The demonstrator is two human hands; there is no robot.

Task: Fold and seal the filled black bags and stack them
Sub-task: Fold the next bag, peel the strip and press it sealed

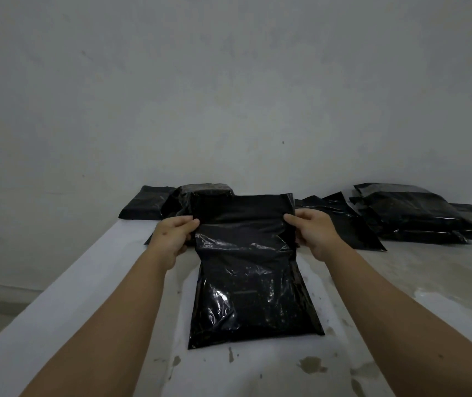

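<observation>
A filled black bag (250, 285) lies on the stained white table (401, 296) straight ahead of the person, its fat lower part resting flat at the 6 o'clock end and its upper flap raised at the 12 o'clock end; the left hand (171, 234) grips the flap's edge at 9 o'clock, thumb on the front and fingers curled behind; the right hand (313, 232) grips the opposite edge at 3 o'clock in the same way, so the two hands sit well apart with the flap stretched between them; a crease runs across the bag just below the thumbs; behind the flap, toward 11 o'clock, more black bags (169, 206) lie against the grey wall (229, 96), one of them bulging; toward 2 o'clock a stack of black bags (406, 216) sits on the table near the wall, with a flat black sheet (343, 222) spread between the stack and the right hand; both forearms are bare.
</observation>
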